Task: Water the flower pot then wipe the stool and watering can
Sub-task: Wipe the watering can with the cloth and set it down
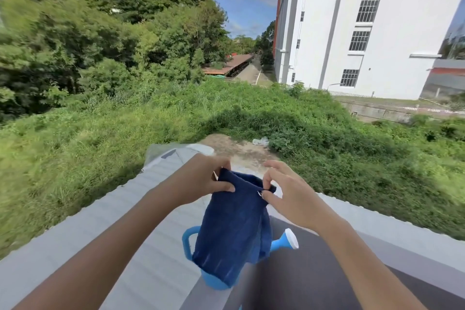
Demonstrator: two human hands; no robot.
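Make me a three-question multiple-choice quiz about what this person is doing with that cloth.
1. Where does the cloth hang?
A. in front of the watering can
B. on the grass
C. over a chair

2. What colour is the cloth?
A. white
B. dark blue
C. red

3. How is the cloth held?
A. by one hand only
B. lying loose, unheld
C. pinched at its top edge by both hands

Answers: 1 A, the light blue can's handle and spout show on either side of it. 2 B, it is navy. 3 C, the left hand and right hand each grip a top corner.
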